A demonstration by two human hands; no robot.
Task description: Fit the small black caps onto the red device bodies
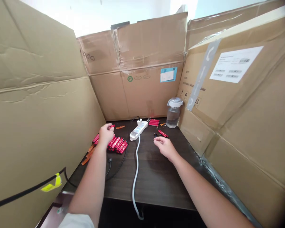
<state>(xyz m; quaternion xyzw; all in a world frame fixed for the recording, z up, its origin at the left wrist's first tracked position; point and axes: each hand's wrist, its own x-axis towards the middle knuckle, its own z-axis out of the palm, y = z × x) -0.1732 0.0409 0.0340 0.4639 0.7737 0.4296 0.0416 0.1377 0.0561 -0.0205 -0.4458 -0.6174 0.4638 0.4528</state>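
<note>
My left hand [105, 134] is closed around a small red stick-like piece [111, 126], held just above a row of several similar red pieces [117, 144] lying side by side on the dark table [154, 177]. My right hand [164, 146] hovers low over the table to the right, fingers loosely spread and holding nothing. Just beyond its fingertips lies a single red piece [163, 133], with a tiny black part [155, 135] beside it. A further small pile of red pieces [154, 122] rests near the back.
A white power strip [139, 130] with a plug and white cable [135, 177] runs down the middle. A clear water bottle [173, 112] stands at the back right. Orange strips [88, 155] lie at the left. Cardboard walls [38, 120] enclose the table on three sides.
</note>
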